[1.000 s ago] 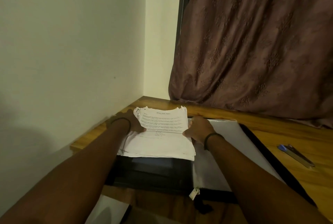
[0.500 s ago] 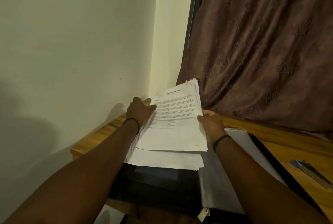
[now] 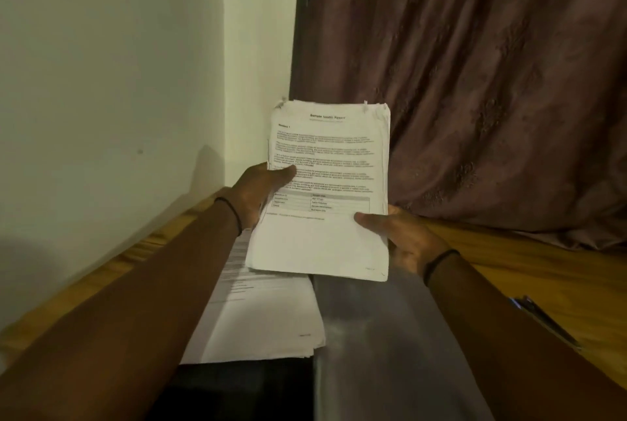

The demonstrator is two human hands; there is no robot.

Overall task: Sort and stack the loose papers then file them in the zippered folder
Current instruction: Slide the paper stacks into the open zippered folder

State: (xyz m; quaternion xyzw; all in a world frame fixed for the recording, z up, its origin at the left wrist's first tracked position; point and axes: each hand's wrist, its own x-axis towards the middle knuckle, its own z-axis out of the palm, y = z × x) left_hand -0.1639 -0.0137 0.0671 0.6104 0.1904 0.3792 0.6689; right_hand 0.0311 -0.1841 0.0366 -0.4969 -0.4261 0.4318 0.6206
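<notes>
From my head camera: I've got a thick stack of white printed papers (image 3: 325, 190) up in the air in front of me, top page facing me, with a heading and a small table near its lower half. My left hand (image 3: 261, 196) pinches the left edge, thumb flat on the print and fingers behind. My right hand (image 3: 403, 237) grips the lower right corner the same way, thumb on top and fingers tucked under.

Below the stack a second pile of white sheets (image 3: 264, 312) lies fanned and uneven on the dark folder (image 3: 390, 352), which is open flat on the wooden table (image 3: 526, 271). I can't see its zip from here. A pen (image 3: 539, 319) sits off to my right, near the folder's edge. The brown curtain (image 3: 492, 81) and pale wall (image 3: 101, 81) close off the corner.

I reckon this is the squaring-up step. The stack's top and right edges look ragged and a corner is dog-eared, so I want a loose grip: let the sheets drop, tap the bottom edge on the table, then turn and tap a side. If I squeeze too hard the pages can't slide level. The pile underneath needs the same before the two go together and into the folder.
</notes>
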